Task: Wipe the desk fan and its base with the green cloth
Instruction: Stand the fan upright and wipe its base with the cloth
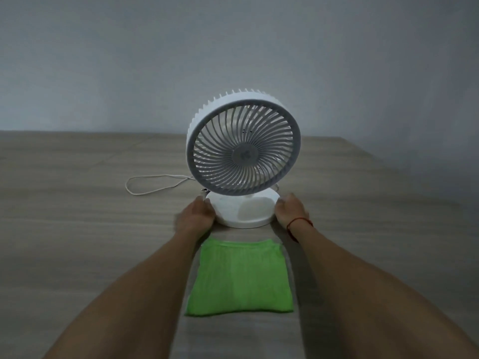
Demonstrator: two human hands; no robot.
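Observation:
A white desk fan (243, 146) with a round grey grille stands upright on its round white base (243, 211) in the middle of the wooden desk. My left hand (195, 215) grips the base's left edge and my right hand (291, 211) grips its right edge. A folded green cloth (241, 277) lies flat on the desk just in front of the base, between my forearms, with neither hand touching it.
The fan's white cord (155, 183) loops on the desk (77, 229) to the left of the base. A plain grey wall (233, 60) rises behind the desk's far edge. A red string circles my right wrist (299, 221).

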